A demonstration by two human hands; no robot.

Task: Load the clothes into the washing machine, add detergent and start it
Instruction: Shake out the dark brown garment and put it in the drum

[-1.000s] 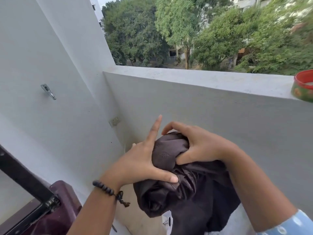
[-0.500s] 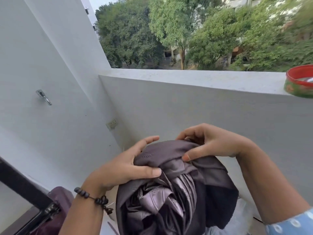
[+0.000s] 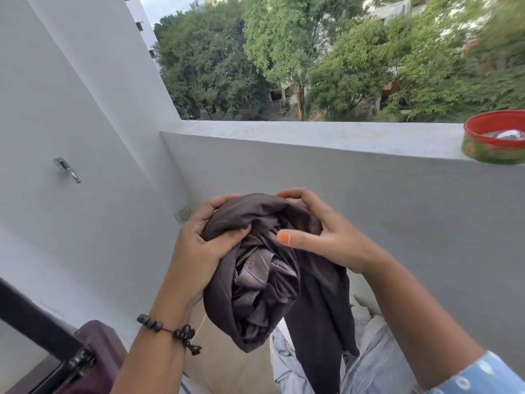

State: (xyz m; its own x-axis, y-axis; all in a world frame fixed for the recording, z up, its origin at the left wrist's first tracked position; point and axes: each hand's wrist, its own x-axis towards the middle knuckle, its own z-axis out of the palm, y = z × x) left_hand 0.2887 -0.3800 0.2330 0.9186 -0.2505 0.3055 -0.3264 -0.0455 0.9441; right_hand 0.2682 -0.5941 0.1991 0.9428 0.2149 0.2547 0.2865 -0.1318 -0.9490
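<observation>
A dark brown-purple garment (image 3: 264, 285) with a shiny lining hangs bunched at chest height in front of the balcony wall. My left hand (image 3: 199, 245), with a bead bracelet on the wrist, grips its upper left folds. My right hand (image 3: 321, 237) holds the upper right edge, thumb stretched across the cloth. A maroon corner of the washing machine (image 3: 96, 345) with its raised dark lid (image 3: 37, 322) shows at the bottom left. Pale blue and white clothes (image 3: 377, 365) lie below the hanging garment.
A grey parapet wall (image 3: 312, 135) runs across ahead, with a red and green tin (image 3: 494, 140) on its ledge at the right. A white side wall at the left carries a metal hook (image 3: 66, 169) and a socket (image 3: 184, 213). Trees stand beyond.
Both hands have regripped and turned the bunched garment, exposing its shiny lining. My left fingers, spread a second ago, now close on the cloth. The camera has tilted slightly.
</observation>
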